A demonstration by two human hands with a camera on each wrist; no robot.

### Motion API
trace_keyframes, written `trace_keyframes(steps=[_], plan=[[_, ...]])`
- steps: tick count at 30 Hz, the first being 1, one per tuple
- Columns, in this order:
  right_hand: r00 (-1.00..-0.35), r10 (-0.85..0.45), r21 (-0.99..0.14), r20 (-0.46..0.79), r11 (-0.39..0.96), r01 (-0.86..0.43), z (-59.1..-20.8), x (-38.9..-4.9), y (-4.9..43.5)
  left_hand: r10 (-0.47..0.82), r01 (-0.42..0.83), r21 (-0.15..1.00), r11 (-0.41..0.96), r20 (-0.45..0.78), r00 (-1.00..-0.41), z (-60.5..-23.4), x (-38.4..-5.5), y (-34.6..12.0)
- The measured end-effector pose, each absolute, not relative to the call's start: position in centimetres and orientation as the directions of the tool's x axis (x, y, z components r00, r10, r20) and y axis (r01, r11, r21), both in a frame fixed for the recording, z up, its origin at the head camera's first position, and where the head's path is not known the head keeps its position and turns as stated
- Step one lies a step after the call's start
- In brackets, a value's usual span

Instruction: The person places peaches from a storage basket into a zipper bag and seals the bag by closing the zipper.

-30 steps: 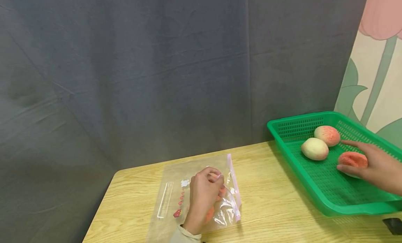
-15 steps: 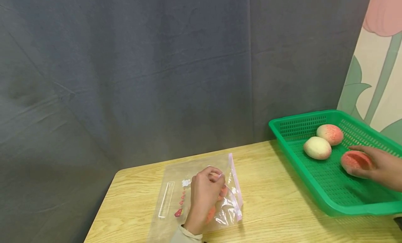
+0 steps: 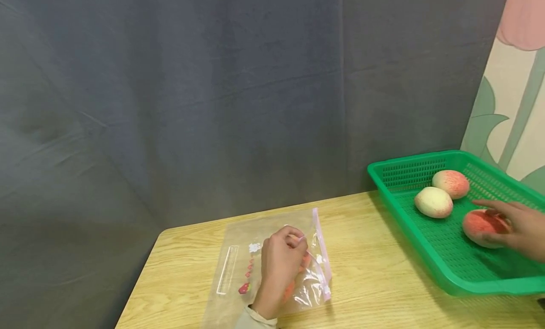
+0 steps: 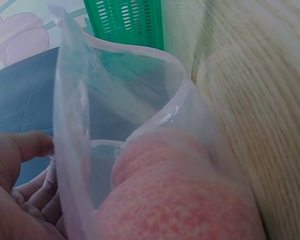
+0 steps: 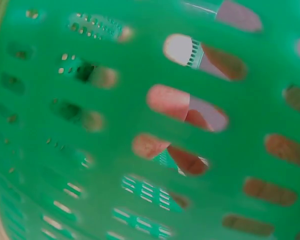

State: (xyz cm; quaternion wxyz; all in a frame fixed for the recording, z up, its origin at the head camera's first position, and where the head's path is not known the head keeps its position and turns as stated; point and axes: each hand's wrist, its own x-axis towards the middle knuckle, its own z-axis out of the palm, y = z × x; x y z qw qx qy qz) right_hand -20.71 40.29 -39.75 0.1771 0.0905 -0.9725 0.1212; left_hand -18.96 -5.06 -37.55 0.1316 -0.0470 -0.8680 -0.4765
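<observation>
My left hand (image 3: 278, 263) pinches the top film of a clear zip bag (image 3: 312, 281) with a pink zip strip, lying on the table. The left wrist view shows the bag's mouth (image 4: 135, 47) held apart, with reddish peaches (image 4: 175, 205) inside. Over in the green basket (image 3: 426, 253), my right hand (image 3: 521, 225) is around a red peach (image 3: 479, 225), its thumb on the near side and fingers over the top. From the right wrist, the basket wall (image 5: 125, 115) covers most of the view; parts of peach and hand show through its slots.
A pale peach (image 3: 433, 202) and a pink-tipped peach (image 3: 451, 184) touch each other toward the basket's back. The basket's raised rim stands at the right of the wooden table (image 3: 357, 253). A dark grey cloth (image 3: 213, 107) hangs behind.
The peach at my right hand has turned a little within the basket, and my fingers have shifted over it. My left hand keeps its pinch on the bag. The head view has drifted slightly.
</observation>
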Motion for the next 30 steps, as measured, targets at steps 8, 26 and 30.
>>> trace_keyframes(steps=[8,26,30], plan=[[-0.890,-0.215,-0.107,0.402,0.954,-0.279,-39.9,-20.4,40.1,-0.043,0.195,0.824,0.532,0.256,-0.966,-37.5,-18.7,-5.2],[-0.939,-0.147,-0.086,0.312,0.980,-0.182,-39.6,-20.3,40.2,-0.021,0.215,0.830,0.515,0.263,-0.964,-37.5,-18.7,-5.2],[-0.929,-0.153,-0.123,0.337,0.971,-0.205,-39.6,-20.0,39.8,-0.012,0.223,0.834,0.506,0.265,-0.964,-37.4,-18.6,-5.2]])
